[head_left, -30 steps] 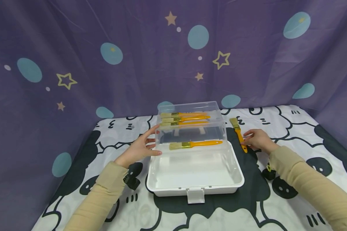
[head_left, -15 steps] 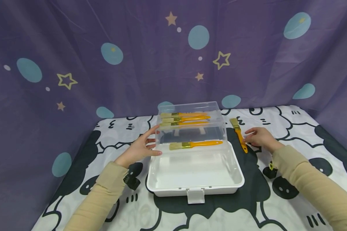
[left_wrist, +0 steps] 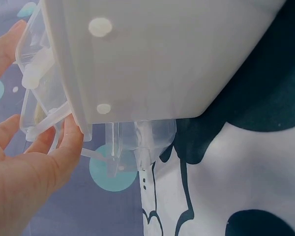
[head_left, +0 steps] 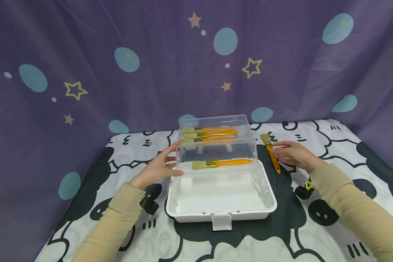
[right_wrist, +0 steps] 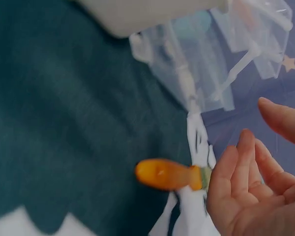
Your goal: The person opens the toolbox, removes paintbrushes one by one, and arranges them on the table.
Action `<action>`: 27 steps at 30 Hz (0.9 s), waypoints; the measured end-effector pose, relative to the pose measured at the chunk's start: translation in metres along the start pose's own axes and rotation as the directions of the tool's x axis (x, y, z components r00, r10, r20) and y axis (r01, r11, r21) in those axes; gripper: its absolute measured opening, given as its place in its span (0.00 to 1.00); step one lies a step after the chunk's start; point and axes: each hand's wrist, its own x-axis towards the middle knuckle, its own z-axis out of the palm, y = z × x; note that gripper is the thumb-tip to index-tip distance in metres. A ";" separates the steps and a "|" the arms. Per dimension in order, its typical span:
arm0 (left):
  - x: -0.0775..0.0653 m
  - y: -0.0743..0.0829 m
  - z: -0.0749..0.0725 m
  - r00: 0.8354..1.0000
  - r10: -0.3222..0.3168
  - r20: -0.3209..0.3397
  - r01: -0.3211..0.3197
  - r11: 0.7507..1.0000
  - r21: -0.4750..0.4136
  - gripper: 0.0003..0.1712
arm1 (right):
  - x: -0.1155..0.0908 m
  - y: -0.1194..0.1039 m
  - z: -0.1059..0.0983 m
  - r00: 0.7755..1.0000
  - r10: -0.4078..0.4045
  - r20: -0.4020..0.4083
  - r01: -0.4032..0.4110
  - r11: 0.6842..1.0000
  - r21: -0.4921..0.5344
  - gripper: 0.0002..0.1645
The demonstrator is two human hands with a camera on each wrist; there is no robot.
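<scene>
A white box (head_left: 221,194) stands unfolded, with two clear trays (head_left: 217,153) raised in tiers at its back. My left hand (head_left: 155,171) grips the trays' left end, thumb at the near side and fingers behind; in the left wrist view its fingers (left_wrist: 69,142) bend around the clear links. One yellow-handled paintbrush (head_left: 232,162) lies in the lower tray, and several paintbrushes (head_left: 213,134) lie in the upper one. To the right of the box, a paintbrush (head_left: 271,154) rests on the cloth, bristles away from me. Beside its handle, my right hand (head_left: 293,154) has loosely extended fingers and holds nothing.
A cloth (head_left: 249,247) printed with black-and-white cartoon sheep covers the surface. The purple curtain (head_left: 163,72) with stars and blue ovals hangs behind it. A white latch (head_left: 221,222) sticks out at the box's front.
My right hand has drawn back from the paintbrush's handle end and shifted farther from me, its fingers spreading. The paintbrush stays where it lay, and my left hand has not moved.
</scene>
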 end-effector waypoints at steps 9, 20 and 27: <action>0.001 -0.001 -0.001 1.000 0.005 0.006 -0.005 1.000 -0.007 0.58 | -0.004 -0.026 0.002 0.991 -0.122 0.062 0.112 0.983 0.145 0.24; 0.001 -0.002 0.000 1.000 0.002 0.004 -0.002 1.000 -0.002 0.58 | -0.013 -0.068 0.003 0.980 -0.175 0.093 0.157 0.973 0.171 0.18; 0.000 -0.001 -0.001 1.000 0.002 0.004 -0.002 1.000 -0.006 0.59 | -0.014 -0.103 0.003 0.974 -0.213 0.079 0.202 0.971 0.129 0.24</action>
